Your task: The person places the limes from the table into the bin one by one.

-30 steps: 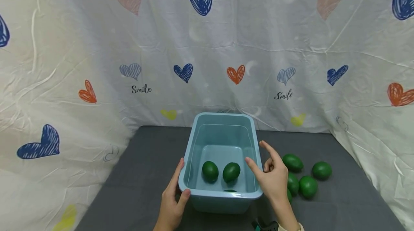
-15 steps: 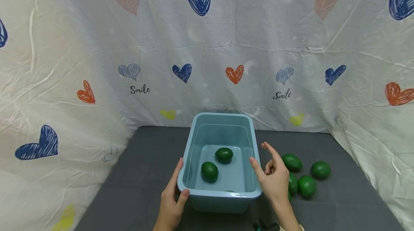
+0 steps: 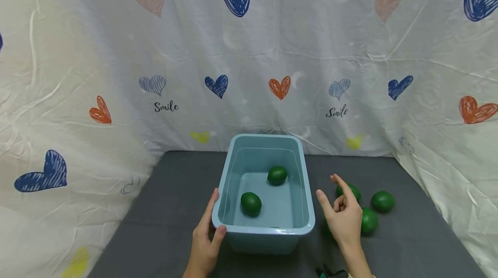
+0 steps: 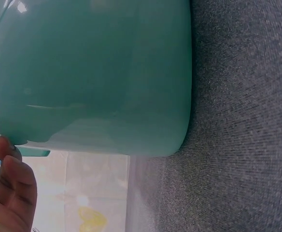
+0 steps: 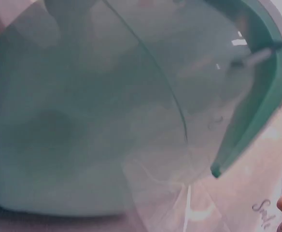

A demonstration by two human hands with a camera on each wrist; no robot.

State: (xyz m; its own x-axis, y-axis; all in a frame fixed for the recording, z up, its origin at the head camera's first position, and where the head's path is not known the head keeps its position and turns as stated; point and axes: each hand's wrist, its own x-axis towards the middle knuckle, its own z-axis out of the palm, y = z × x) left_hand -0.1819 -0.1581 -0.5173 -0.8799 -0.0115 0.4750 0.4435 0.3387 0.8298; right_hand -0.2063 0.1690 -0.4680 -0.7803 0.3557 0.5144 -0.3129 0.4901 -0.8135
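A light blue plastic bin [image 3: 264,242] stands on the table, with two dark green oval fruits showing inside. One fruit [image 3: 250,204] lies toward the near left; another fruit [image 3: 277,175] is by the far right. Only a thin dark sliver of a third shows behind the near rim. My left hand [image 3: 205,243] grips the bin's near left corner, thumb on the front rim and fingers along the left side. To the right of the bin is my empty right hand [image 3: 345,219], thumb and index finger spread and the other fingers loosely bent, overlapping some loose fruits in the head view.
Several more green fruits lie on the dark grey tabletop [image 3: 412,243] at the right, among them a round-looking fruit [image 3: 383,201] farthest out. Some are partly hidden by my right hand. A white curtain [image 3: 249,44] printed with hearts hangs behind the table.
One green fruit has rolled from the near right of the bin to its far right. My right hand has drawn away from the bin's rim to the right. My left hand keeps its grip.
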